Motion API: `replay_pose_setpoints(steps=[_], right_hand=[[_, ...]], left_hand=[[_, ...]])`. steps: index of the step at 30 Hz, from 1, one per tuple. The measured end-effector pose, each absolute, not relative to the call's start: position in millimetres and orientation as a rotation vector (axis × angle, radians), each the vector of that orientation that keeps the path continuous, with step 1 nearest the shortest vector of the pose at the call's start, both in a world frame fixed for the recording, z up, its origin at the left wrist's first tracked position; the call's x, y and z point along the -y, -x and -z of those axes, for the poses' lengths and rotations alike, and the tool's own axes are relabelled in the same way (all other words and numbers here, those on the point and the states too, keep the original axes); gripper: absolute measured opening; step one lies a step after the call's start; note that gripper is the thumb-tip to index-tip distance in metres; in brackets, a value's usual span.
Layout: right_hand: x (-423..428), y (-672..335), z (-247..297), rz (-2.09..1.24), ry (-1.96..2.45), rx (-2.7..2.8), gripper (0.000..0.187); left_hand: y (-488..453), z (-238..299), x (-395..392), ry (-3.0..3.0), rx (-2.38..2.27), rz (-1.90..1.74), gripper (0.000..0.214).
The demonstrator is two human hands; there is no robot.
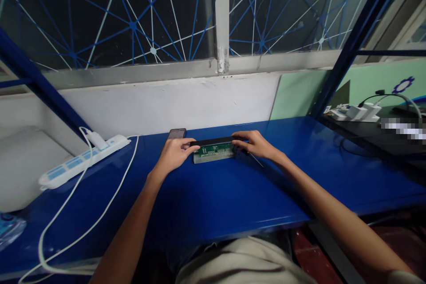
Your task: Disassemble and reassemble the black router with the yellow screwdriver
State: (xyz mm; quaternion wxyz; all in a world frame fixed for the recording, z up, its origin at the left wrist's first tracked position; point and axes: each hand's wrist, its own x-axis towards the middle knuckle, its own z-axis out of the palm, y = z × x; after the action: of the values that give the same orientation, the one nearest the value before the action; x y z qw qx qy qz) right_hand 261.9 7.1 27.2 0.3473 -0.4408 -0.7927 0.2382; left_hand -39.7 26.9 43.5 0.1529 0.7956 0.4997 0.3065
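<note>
A long, narrow black cover (213, 141) is pinched at both ends, by my left hand (173, 154) and my right hand (255, 143). Just below it a green circuit board (216, 149) shows inside a pale grey, metal-looking housing (213, 158) on the blue table. Whether the cover touches the housing, I cannot tell. Beneath my right hand a thin dark rod (256, 160) slants toward the table; its other end is hidden. A phone (177, 133) lies behind my left hand, partly covered by it.
On the left, a white power strip (84, 162) lies on the blue table (226, 204), its white cable (115, 199) looping to the front edge. At right is a black surface with white plugs (364, 111) and cables. A wall and window stand behind.
</note>
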Motion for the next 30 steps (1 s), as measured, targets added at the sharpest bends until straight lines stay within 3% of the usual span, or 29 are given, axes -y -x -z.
replay_pose_setpoints(steps=[30], right_hand=[[1, -258, -37, -0.484, 1.199, 2.2, 0.025]], left_hand=[[42, -52, -21, -2.484, -1.452, -0.645, 0.032]])
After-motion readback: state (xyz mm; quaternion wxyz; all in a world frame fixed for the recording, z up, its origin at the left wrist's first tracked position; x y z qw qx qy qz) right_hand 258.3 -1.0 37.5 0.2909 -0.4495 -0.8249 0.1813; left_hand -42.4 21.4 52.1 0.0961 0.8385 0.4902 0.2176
